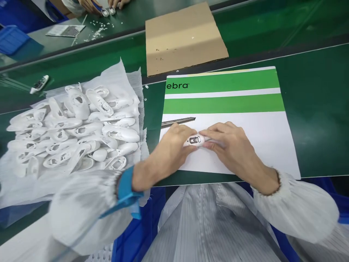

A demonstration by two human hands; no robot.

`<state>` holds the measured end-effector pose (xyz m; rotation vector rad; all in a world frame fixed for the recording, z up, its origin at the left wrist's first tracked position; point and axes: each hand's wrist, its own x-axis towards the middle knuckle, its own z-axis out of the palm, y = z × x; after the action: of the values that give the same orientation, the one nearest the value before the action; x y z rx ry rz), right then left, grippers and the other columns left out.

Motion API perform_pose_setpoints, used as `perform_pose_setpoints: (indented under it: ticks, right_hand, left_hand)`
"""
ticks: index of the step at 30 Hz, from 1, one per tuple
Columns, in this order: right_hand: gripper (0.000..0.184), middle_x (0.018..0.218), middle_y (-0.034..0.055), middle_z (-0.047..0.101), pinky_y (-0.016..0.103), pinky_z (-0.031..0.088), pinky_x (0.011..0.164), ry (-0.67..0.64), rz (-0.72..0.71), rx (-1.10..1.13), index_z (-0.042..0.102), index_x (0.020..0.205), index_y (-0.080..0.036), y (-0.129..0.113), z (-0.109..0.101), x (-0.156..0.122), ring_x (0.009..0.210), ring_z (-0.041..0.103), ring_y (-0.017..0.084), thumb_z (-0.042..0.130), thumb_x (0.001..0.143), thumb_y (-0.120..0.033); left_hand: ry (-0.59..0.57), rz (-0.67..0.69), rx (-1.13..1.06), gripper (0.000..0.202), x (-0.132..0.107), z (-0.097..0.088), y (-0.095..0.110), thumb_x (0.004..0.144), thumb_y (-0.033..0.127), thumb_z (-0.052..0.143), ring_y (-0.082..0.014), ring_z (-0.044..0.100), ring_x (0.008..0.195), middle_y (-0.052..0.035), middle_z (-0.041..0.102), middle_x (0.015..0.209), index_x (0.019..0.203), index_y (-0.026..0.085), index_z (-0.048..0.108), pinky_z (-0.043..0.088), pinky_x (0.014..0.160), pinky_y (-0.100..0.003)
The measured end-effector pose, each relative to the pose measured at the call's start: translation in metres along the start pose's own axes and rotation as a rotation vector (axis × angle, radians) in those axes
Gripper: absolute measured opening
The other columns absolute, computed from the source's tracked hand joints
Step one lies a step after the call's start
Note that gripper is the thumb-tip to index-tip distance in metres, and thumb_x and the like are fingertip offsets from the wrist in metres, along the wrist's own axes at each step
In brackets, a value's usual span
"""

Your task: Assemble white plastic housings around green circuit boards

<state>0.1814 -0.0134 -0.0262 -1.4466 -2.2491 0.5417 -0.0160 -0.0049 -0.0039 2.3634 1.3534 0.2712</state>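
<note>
My left hand (176, 142) grips the left end of a small white plastic device (195, 140) between thumb and fingers. The device has a dark window with white marks in its top. My right hand (231, 145) closes round the right end of the same device, and a slim greyish part shows between its fingers; I cannot make out what that is. Both hands are just over a white sheet with green bands (245, 145). Left of them, on the sheet, lies a slim metal tool (182, 120), partly hidden by my left hand.
Many white plastic shells (79, 131) lie heaped on white foam wrap (121, 74) at the left. A cardboard piece (185, 36) lies beyond the sheet. One white device (39, 84) rests at the far left. Across the line, another person's hands (92, 5) work near a blue bin (12, 38).
</note>
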Motion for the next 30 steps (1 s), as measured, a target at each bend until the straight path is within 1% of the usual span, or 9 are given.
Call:
perform_pose_setpoints:
  ticks: [3,7,12,14,19,23,25,28,30]
  right_hand:
    - [0.023,0.102,0.0066,0.068,0.036,0.04,0.076,-0.003,-0.18,-0.283,0.069,0.112,-0.019,-0.004,0.005,0.0,0.093,0.055,0.023,0.06,0.093,-0.026]
    - [0.02,0.094,0.009,0.065,0.035,0.04,0.077,-0.033,-0.316,-0.393,0.068,0.106,-0.012,-0.007,0.006,0.001,0.089,0.051,0.022,0.051,0.095,-0.012]
    - [0.025,0.081,0.0069,0.058,0.034,0.039,0.072,-0.057,-0.27,-0.421,0.065,0.08,-0.016,-0.015,0.005,0.005,0.08,0.047,0.021,0.047,0.092,-0.004]
    - [0.024,0.078,0.007,0.056,0.035,0.038,0.069,-0.078,-0.267,-0.463,0.063,0.075,-0.016,-0.018,0.004,0.006,0.078,0.047,0.021,0.049,0.09,-0.003]
    - [0.016,0.082,0.0081,0.059,0.035,0.038,0.069,-0.033,-0.35,-0.48,0.067,0.082,-0.012,-0.015,0.005,0.006,0.079,0.049,0.022,0.054,0.086,-0.003]
    - [0.019,0.081,0.0072,0.059,0.035,0.039,0.069,0.003,-0.301,-0.432,0.068,0.082,-0.012,-0.018,0.007,0.002,0.078,0.05,0.021,0.055,0.082,0.001]
    - [0.023,0.079,0.0075,0.059,0.035,0.04,0.068,0.019,-0.284,-0.422,0.069,0.08,-0.012,-0.023,0.007,0.0,0.076,0.05,0.021,0.053,0.079,0.005]
    - [0.025,0.079,0.0095,0.061,0.035,0.041,0.068,0.061,-0.276,-0.421,0.071,0.085,-0.009,-0.028,0.01,-0.002,0.074,0.05,0.022,0.052,0.079,0.005]
    - [0.025,0.079,0.0108,0.062,0.036,0.042,0.068,0.084,-0.275,-0.434,0.072,0.09,-0.007,-0.03,0.012,-0.003,0.074,0.05,0.023,0.052,0.08,0.004]
  left_hand:
    - [0.175,0.084,0.065,0.021,-0.013,0.024,0.002,0.095,0.021,0.055,-0.0248,0.054,0.103,-0.0127,0.063,0.114,0.115,0.014,0.057,0.049,0.091,-0.043]
    - [0.133,0.126,0.092,0.023,-0.018,0.032,0.001,0.099,0.018,0.045,-0.0251,0.05,0.102,-0.0144,0.058,0.115,0.12,0.012,0.051,0.047,0.09,-0.043]
    - [-0.081,0.186,0.235,0.019,-0.005,0.016,0.001,0.093,0.009,0.04,-0.0271,0.048,0.092,-0.0133,0.056,0.097,0.093,0.013,0.058,0.042,0.078,-0.043]
    - [-0.117,0.234,0.266,0.019,-0.003,0.013,0.001,0.093,0.009,0.04,-0.0269,0.047,0.09,-0.0128,0.055,0.095,0.091,0.013,0.059,0.042,0.077,-0.043]
    - [-0.065,0.241,0.184,0.02,-0.007,0.01,-0.006,0.1,0.017,0.039,-0.0257,0.049,0.096,-0.0127,0.058,0.1,0.105,0.011,0.057,0.044,0.087,-0.044]
    - [-0.12,0.178,-0.059,0.025,0.002,-0.005,-0.012,0.098,0.033,0.05,-0.0238,0.052,0.1,-0.0111,0.059,0.107,0.113,0.013,0.056,0.047,0.09,-0.041]
    - [-0.065,0.149,-0.17,0.031,0.012,-0.007,-0.014,0.097,0.041,0.052,-0.0226,0.053,0.104,-0.0099,0.058,0.113,0.117,0.017,0.054,0.047,0.092,-0.039]
    - [0.094,0.168,-0.174,0.032,0.027,0.005,-0.018,0.102,0.039,0.039,-0.0233,0.05,0.108,-0.0119,0.057,0.117,0.118,0.015,0.053,0.043,0.097,-0.041]
    - [0.098,0.175,-0.155,0.033,0.032,0.016,-0.021,0.104,0.038,0.033,-0.0234,0.05,0.105,-0.0123,0.057,0.115,0.115,0.015,0.054,0.042,0.095,-0.041]
